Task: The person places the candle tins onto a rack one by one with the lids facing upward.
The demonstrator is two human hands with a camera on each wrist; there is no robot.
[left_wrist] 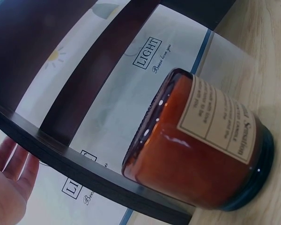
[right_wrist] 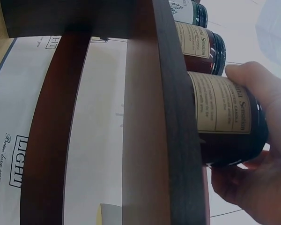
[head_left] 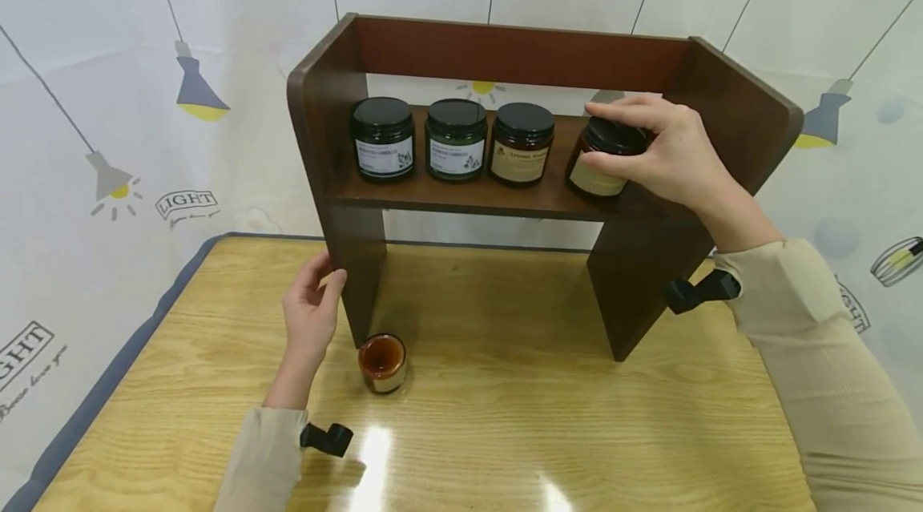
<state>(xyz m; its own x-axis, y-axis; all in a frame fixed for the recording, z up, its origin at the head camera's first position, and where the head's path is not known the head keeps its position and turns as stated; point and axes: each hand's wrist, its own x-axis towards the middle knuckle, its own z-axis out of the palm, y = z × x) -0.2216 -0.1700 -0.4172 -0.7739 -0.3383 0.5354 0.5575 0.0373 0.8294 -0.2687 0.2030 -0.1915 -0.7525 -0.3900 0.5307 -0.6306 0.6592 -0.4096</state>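
My right hand [head_left: 674, 147] grips a dark amber candle jar [right_wrist: 220, 108] by its black lid, thumb on one side and fingers on the other. The jar leans slightly over the right part of the wooden shelf [head_left: 461, 203], its base close to the board. Low on the shelf's left side panel [head_left: 339, 256], my left hand [head_left: 310, 312] holds the edge, thumb in front and fingers along the outer face. Near that hand, an amber candle jar without a lid [head_left: 382, 364] stands upright on the table, its tan label showing in the left wrist view [left_wrist: 220, 122].
Two dark green candle jars with white labels, one at far left [head_left: 384, 151] and one beside it [head_left: 457, 151], share the shelf with an amber jar [head_left: 521, 155]. The shelf's right leg [head_left: 627, 296] stands on the wooden table [head_left: 505, 416]. Behind is a lamp-patterned wall covering [head_left: 238, 135].
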